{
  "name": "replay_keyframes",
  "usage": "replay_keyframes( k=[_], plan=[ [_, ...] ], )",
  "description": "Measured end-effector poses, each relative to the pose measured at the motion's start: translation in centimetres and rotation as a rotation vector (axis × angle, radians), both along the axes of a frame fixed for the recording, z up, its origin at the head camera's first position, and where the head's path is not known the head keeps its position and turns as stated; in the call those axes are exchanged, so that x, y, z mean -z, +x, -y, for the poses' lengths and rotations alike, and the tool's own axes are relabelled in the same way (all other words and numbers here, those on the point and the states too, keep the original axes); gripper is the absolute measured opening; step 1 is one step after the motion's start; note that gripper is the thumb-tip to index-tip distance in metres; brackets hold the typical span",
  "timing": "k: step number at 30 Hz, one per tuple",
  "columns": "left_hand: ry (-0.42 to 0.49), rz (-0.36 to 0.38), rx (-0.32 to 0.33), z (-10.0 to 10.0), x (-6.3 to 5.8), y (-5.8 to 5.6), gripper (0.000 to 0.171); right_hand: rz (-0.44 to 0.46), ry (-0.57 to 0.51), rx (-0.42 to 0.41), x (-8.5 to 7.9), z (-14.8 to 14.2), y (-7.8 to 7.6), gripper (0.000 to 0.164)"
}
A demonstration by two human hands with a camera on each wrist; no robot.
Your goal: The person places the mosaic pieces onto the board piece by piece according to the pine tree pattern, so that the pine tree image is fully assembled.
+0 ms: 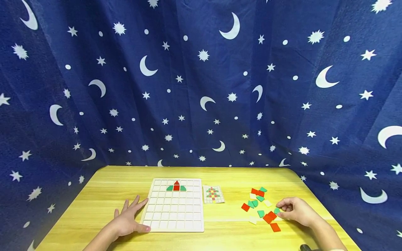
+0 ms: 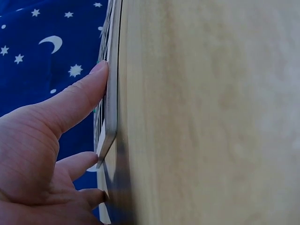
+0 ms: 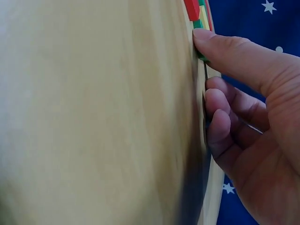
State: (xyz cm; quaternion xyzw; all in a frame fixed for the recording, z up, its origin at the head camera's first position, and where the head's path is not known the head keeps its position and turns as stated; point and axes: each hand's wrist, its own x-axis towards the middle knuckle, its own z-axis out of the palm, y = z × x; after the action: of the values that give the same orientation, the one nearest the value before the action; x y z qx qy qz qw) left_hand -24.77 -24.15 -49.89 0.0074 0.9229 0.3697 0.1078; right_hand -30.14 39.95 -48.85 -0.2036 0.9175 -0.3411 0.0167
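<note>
A white grid board (image 1: 176,212) lies at the left of the table, with a red triangle (image 1: 177,182), a red square (image 1: 176,188) and two green quarter-round tiles, one on each side of the square. My left hand (image 1: 127,219) rests at its left edge, fingers spread, thumb (image 2: 89,89) on the near corner. At the right, my right hand (image 1: 296,211) pinches a green tile (image 1: 277,211) between thumb and fingers; the fingertips partly hide it. In the right wrist view the thumb (image 3: 229,47) presses on green, the other fingers curled.
Right of the board lies a small pattern card (image 1: 213,194). Several loose red, green and pale yellow tiles (image 1: 245,207) are scattered beside my right hand, some overlapping. A dark object (image 1: 305,247) shows at the near edge. A starry blue curtain (image 1: 201,83) hangs behind the table.
</note>
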Motion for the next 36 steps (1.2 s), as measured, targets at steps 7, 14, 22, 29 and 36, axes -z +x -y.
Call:
replay_keyframes(
  k=[7, 14, 22, 29, 36],
  plan=[
    [-0.005, -0.013, 0.001, -0.2, -0.3, 0.2, 0.118, -0.099, 0.024, -0.042, 0.0, 0.2, 0.1, 0.015],
    [0.005, -0.029, -0.014, 0.7, 1.6, -0.7, 0.127, -0.169, 0.088, 0.009, -0.1, 0.9, 0.3, 0.015],
    [0.013, -0.035, -0.011, 0.9, 2.1, -1.1, 0.128, -0.234, -0.065, -0.015, -0.8, 5.2, 0.7, 0.015],
    [0.012, -0.059, -0.018, 1.1, 2.2, -0.8, 0.129, -0.208, -0.156, -0.087, -1.5, 10.6, 0.4, 0.016],
    [0.01, -0.048, -0.012, 0.9, 2.1, -0.8, 0.127, -0.144, -0.175, -0.123, -2.0, 16.0, -0.1, 0.017]
  ],
)
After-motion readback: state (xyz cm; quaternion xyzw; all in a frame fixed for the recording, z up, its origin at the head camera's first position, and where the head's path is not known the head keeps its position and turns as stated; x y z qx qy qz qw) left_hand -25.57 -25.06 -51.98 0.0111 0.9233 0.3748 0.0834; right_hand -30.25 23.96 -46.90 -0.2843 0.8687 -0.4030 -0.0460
